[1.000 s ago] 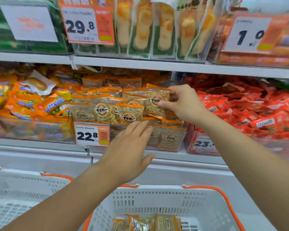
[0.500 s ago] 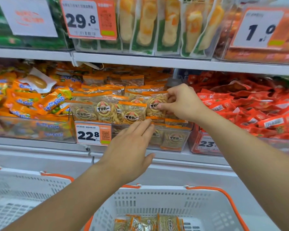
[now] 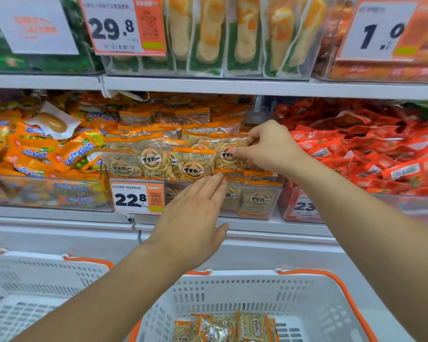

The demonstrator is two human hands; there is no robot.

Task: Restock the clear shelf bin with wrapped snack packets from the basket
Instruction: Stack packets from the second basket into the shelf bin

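The clear shelf bin [image 3: 260, 201] on the middle shelf holds orange-topped wrapped snack packets standing in rows, such as one at the front [image 3: 194, 166]. My right hand [image 3: 267, 146] pinches the top right edge of one snack packet [image 3: 229, 156] at the bin's right side. With fingers straight, my left hand [image 3: 193, 215] reaches toward the bin's front, its fingertips at the lower edge of the front packets. Below, the white basket with orange rim [image 3: 314, 307] holds several more packets [image 3: 225, 327].
A second white basket [image 3: 35, 292] stands at the lower left. The left bin [image 3: 47, 193] holds orange and green packets, the right bin [image 3: 371, 156] red ones. Price tag 22.8 [image 3: 136, 196] hangs on the bin's front. An upper shelf [image 3: 208, 85] overhangs closely.
My right hand has pushed the pinched packet slightly down and into the row. My left hand has risen a little toward the front packets.
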